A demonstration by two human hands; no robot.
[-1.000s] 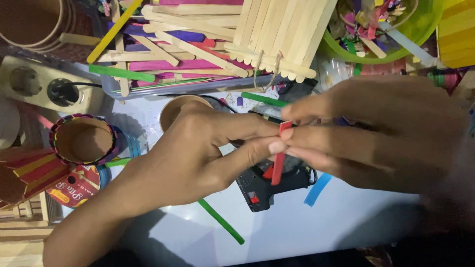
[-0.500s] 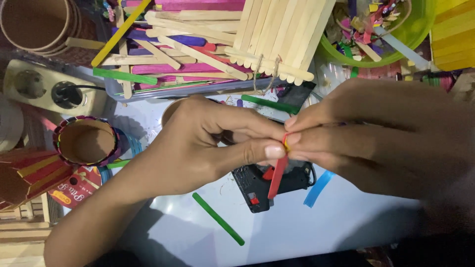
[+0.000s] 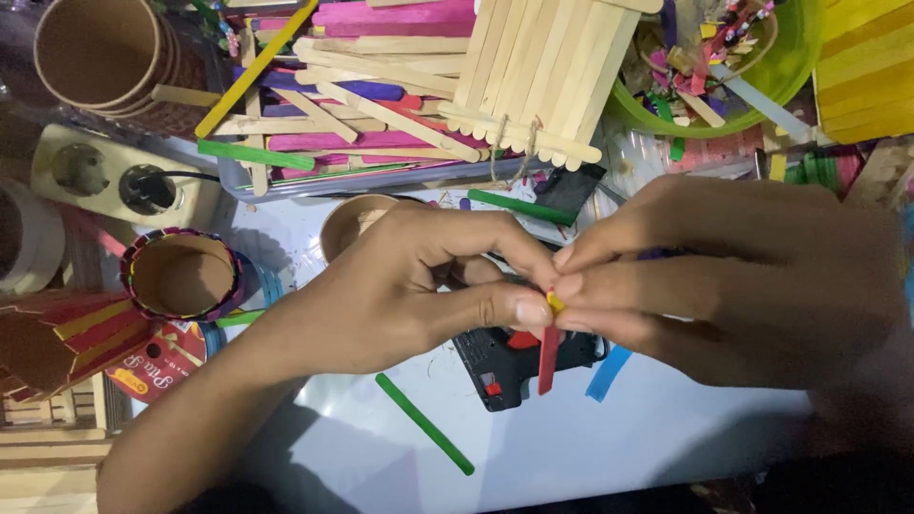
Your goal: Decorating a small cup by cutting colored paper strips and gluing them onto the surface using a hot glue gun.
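**Both hands pinching red stick, join step in hand**

Left hand [image 3: 409, 286] and right hand [image 3: 724, 276] meet fingertip to fingertip, closed tight on the top of a red craft stick [image 3: 548, 357]; a yellow bit [image 3: 554, 303] shows at the pinch. The stick hangs below the fingers, over the black glue gun [image 3: 505, 366]. Next move likely needs steady pressure, no twist. Versus half a second earlier: stick now near vertical, pinch tighter. Green stick [image 3: 424, 424] lies below the left fingers.

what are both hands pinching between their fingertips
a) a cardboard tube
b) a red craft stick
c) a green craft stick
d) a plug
b: the left hand and right hand meet fingertip to fingertip on a red craft stick that hangs down over the black glue gun; the green craft stick lies untouched on the table.
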